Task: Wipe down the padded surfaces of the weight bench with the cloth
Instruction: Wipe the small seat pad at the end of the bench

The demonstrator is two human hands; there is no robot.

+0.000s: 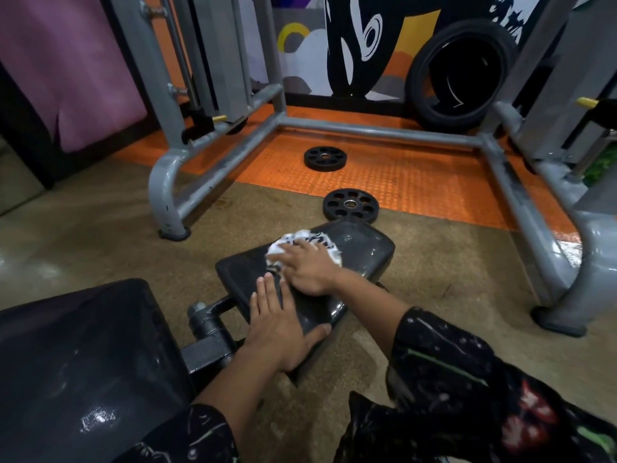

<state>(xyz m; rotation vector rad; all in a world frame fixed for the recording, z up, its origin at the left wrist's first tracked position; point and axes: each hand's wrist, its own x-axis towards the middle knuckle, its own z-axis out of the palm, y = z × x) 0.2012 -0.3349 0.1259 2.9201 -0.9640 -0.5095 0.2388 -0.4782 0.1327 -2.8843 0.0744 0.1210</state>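
White cloth (305, 245) lies under the flat, pressing right hand (309, 267); the left hand (278, 325) rests open on the seat pad (364, 252).

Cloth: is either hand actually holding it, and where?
Right hand presses flat on the cloth's near part against the seat pad, not gripping it. Left hand holds the pad's near edge, thumb along its side.

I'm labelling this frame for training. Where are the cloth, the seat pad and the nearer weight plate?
cloth (302, 240): head view, white folds beyond the fingers.
seat pad (362, 250): head view, bare far end.
nearer weight plate (350, 205): head view, centre hub.
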